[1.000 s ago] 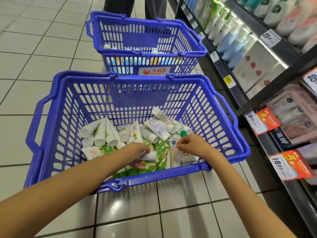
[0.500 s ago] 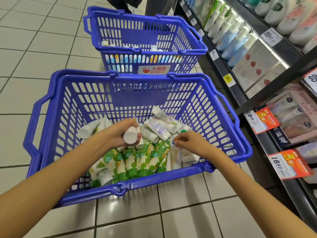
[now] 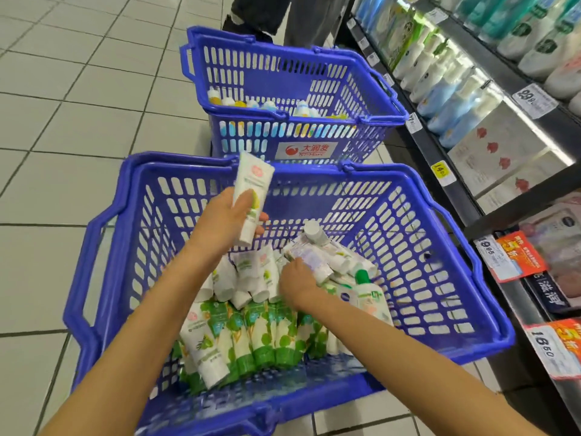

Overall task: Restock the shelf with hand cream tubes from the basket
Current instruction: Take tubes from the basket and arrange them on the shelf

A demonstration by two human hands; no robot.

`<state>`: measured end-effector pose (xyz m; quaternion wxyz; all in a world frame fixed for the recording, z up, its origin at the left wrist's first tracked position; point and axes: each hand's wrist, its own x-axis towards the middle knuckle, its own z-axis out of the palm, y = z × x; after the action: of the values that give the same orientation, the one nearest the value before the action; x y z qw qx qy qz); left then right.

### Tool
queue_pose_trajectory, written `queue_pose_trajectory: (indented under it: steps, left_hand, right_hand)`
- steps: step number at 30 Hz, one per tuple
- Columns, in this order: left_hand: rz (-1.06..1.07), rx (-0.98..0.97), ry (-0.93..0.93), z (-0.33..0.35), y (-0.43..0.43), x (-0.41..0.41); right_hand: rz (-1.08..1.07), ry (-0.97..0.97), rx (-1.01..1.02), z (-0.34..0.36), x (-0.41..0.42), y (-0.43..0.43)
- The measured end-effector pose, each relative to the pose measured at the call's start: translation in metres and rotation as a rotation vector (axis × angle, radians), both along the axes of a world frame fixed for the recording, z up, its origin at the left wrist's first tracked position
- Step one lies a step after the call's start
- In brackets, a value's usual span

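The near basket (image 3: pixel 103 247) stands on the tiled floor and holds a thick pile of tubes (image 3: pixel 251 325), so most of the restocking looks to be left. The left grip (image 3: pixel 234 220) is clamped round one white tube (image 3: pixel 253 187), held cap down above the basket and well apart from the shelf, picked but not yet placed. To its right, the right grip (image 3: pixel 297 283) is down among the pile, touching a pale lilac-labelled tube (image 3: pixel 314 262); whether its fingers have closed on it I cannot tell. The shelf (image 3: pixel 471 196) runs along the right, and which slot is meant for hand cream cannot be told.

As for writing, the held tube carries a pink round mark and a green-yellow motif, its text too small to read. A tube beside the right wrist shows a dark blue round logo (image 3: pixel 345 294), probably Nivea. The far basket (image 3: pixel 301 58) bears a label reading 大润发 (image 3: pixel 306 150). On the shelf edge a yellow tag (image 3: pixel 441 169) starts with 14, a red promotion card (image 3: pixel 515 250) shows 5折, and a lower price tag (image 3: pixel 542 344) seems to read 16.50. A Nivea roundel (image 3: pixel 568 222) marks a pack at the far right.
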<state>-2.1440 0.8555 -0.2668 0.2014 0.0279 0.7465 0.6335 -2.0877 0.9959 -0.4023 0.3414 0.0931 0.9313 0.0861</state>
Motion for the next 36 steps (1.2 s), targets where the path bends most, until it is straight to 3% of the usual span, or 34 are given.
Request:
queue_pose_trajectory:
  steps: [2,7,9,12,14,17,22,26,31,36]
  left_hand:
    - [-0.052,-0.243,0.212,-0.006,-0.003,-0.003]
    - [-0.122,-0.29,0.203,-0.007,-0.001,-0.002]
    - [-0.127,-0.34,0.209,-0.009,0.003,-0.001]
    - [-0.1,-0.339,0.135,-0.014,0.008,0.003]
    - [-0.117,-0.233,0.077,-0.012,0.015,0.009]
    - [-0.242,0.09,-0.046,-0.001,0.032,0.037]
    - [-0.636,0.4,-0.066,0.03,0.119,0.119]
    - [-0.881,0.541,-0.209,0.049,0.21,0.221]
    - [-1.304,0.505,-0.36,0.066,0.268,0.361]
    - [-1.573,0.403,-0.226,0.082,0.293,0.471]
  right_hand:
    - [-0.054,0.059,0.013,-0.009,-0.008,0.003]
    - [-0.239,0.092,-0.201,0.005,-0.017,0.009]
    - [-0.498,0.066,-0.48,0.03,-0.012,0.012]
    - [-1.339,-0.036,-1.317,0.085,0.008,0.019]
    - [-1.388,0.025,-1.663,0.117,0.033,0.036]
    - [-1.268,0.248,-1.837,0.168,0.088,0.061]
    - [-1.303,0.663,-1.821,0.221,0.208,0.113]
    - [-1.51,0.891,-1.76,0.246,0.342,0.144]
    - [-1.717,1.286,-1.516,0.271,0.508,0.147]
    - [-1.747,1.724,-1.258,0.27,0.613,0.136]
